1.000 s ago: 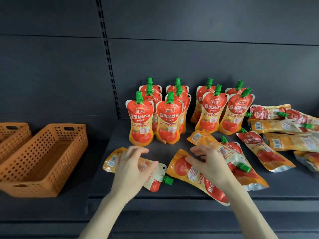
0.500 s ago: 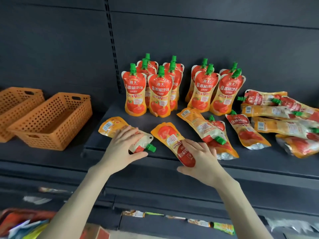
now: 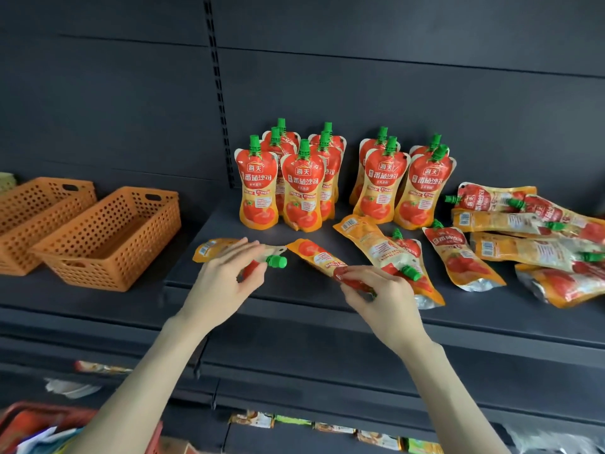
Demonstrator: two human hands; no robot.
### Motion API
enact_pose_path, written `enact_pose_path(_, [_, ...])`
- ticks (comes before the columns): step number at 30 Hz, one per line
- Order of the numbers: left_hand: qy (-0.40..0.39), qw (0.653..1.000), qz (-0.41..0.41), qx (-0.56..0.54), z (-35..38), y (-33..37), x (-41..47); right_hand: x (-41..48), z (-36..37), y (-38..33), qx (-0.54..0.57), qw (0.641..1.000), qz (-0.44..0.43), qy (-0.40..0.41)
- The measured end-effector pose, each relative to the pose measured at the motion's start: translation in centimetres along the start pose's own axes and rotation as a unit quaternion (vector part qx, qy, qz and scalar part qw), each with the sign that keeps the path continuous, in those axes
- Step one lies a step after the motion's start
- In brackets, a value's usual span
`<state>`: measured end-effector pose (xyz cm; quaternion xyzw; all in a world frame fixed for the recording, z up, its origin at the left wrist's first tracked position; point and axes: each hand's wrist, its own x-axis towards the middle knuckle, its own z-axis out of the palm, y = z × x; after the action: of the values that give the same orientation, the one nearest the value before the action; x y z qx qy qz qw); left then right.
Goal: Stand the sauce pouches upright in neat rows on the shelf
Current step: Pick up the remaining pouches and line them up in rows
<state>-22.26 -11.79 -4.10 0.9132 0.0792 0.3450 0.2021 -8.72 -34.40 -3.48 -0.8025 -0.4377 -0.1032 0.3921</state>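
Observation:
Several red-and-orange sauce pouches with green caps stand upright in rows [image 3: 296, 186] at the back of the dark shelf [image 3: 294, 294]. Near the front edge lie two flat pouches. My left hand [image 3: 226, 278] pinches the cap end of the left flat pouch [image 3: 209, 249], back side up, its green cap showing beside my fingers. My right hand [image 3: 381, 294] grips the red cap end of the middle flat pouch [image 3: 316, 255]; its cap is hidden under my fingers. More pouches lie flat to the right [image 3: 458, 257].
Two empty orange perforated baskets [image 3: 108, 237] sit on the shelf section to the left. A heap of flat pouches [image 3: 537, 237] fills the far right. Lower shelves hold small packets [image 3: 327, 427], and a red basket [image 3: 36, 421] shows at bottom left.
Both hands have shifted from lying on top of the two flat pouches to taking hold of their cap ends. The view has tilted down, showing the lower shelves.

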Motion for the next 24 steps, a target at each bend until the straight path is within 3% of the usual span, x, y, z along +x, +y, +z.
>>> enact_pose_path(5, [0.085, 0.99, -0.063, -0.096, -1.3, 1.0, 2.8, 3.6, -1.2, -2.1, 0.015, 0.996, -0.04, 0.083])
enact_pose_path(14, [0.156, 0.912, -0.239, -0.293, -0.8, -0.6, 8.6, 10.8, -0.1, -4.8, 0.174, 0.976, 0.069, 0.113])
enact_pose_path(19, [0.104, 0.856, -0.308, -0.402, 0.5, -2.6, 8.8, 11.7, 4.3, -3.9, 0.262, 0.944, 0.141, 0.147])
enact_pose_path(24, [0.005, 0.858, -0.283, -0.428, 1.3, -4.8, 6.7, 8.4, 7.9, -1.9, 0.347, 0.912, 0.198, 0.093])
